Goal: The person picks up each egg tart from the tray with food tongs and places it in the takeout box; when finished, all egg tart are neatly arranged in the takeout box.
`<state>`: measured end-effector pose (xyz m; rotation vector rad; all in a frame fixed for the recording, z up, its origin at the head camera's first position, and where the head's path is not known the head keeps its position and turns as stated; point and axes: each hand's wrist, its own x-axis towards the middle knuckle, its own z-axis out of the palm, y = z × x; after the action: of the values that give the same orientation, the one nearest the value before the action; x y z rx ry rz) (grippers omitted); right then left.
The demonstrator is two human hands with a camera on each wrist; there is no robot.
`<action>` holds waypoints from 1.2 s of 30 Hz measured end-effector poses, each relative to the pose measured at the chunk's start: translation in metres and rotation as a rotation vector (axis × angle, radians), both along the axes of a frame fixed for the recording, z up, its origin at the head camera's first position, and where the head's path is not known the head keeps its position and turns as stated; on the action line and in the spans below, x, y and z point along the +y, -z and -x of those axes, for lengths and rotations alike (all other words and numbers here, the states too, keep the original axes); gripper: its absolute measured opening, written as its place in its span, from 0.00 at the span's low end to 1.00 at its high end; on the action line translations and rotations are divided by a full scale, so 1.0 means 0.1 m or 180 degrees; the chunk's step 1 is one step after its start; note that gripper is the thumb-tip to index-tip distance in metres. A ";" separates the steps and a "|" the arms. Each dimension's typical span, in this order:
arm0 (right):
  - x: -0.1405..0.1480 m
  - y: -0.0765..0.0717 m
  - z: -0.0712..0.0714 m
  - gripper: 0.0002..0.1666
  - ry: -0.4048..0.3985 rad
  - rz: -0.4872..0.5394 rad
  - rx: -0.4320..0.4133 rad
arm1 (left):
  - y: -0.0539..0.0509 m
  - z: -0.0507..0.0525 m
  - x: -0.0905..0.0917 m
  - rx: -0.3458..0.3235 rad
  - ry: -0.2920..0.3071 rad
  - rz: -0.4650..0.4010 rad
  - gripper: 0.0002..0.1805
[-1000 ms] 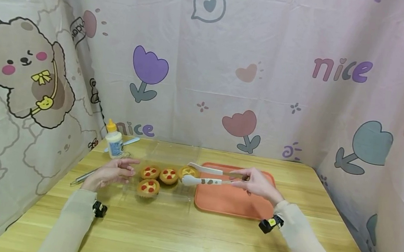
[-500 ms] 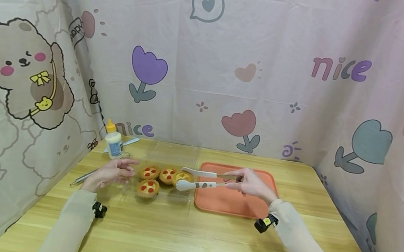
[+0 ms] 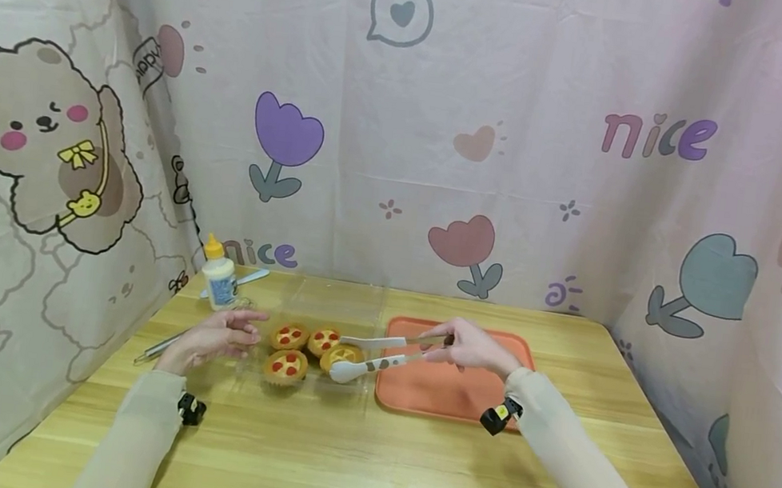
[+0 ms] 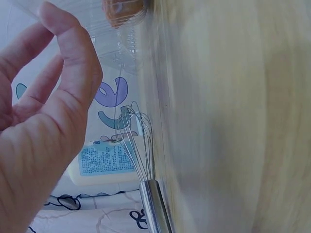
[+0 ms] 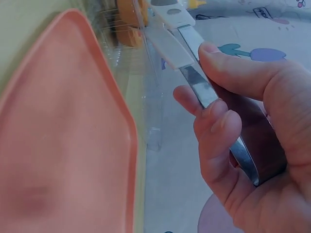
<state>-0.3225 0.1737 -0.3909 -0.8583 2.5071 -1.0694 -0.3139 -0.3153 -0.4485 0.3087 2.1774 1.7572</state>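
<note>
My right hand (image 3: 470, 345) holds a pair of tongs (image 3: 385, 362) with metal arms and white, brown-spotted tips. The arms lie between thumb and fingers in the right wrist view. The tips stand either side of a yellow-topped tart (image 3: 340, 357) at the right of a clear plastic box (image 3: 331, 388). Three tarts with red topping sit left of it, one a red-dotted tart (image 3: 286, 366) nearest me. At the box's left side is my left hand (image 3: 209, 338), fingers loosely bent; whether they touch the plastic I cannot tell.
An orange tray (image 3: 446, 395) lies right of the box. Back left stands a white bottle with a yellow cap (image 3: 219, 277), beside a pale blue utensil (image 3: 255, 274). A whisk (image 4: 153, 199) lies by the left hand. Printed curtains border the table.
My right hand and the tongs have moved left and slightly nearer me. The yellow-topped tart has shifted left and toward me between the tips. The left hand stays put.
</note>
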 end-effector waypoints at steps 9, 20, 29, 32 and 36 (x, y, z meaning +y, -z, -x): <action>-0.12 -0.21 0.10 0.19 -0.0237 -0.0187 0.0020 | 0.01 0.04 -0.01 0.0010 0.0019 0.0002 0.36; -0.17 -0.22 0.16 0.17 -0.0315 -0.0350 0.0012 | 0.02 0.03 0.01 -0.0014 -0.0058 0.0035 0.36; -0.03 -0.10 0.14 0.21 -0.0281 -0.0131 -0.0007 | 0.00 0.00 -0.01 0.0006 -0.0010 0.0026 0.36; 0.03 -0.03 0.13 0.24 -0.0233 -0.0036 -0.0030 | 0.00 0.00 0.00 -0.0004 -0.0009 0.0015 0.36; 0.11 0.05 0.09 0.27 0.0018 0.0217 -0.0134 | 0.01 0.01 0.00 0.0011 -0.0001 -0.0005 0.36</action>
<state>-0.3318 0.1844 -0.3963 -0.8385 2.4528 -1.1687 -0.3145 -0.3157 -0.4493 0.3119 2.1785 1.7599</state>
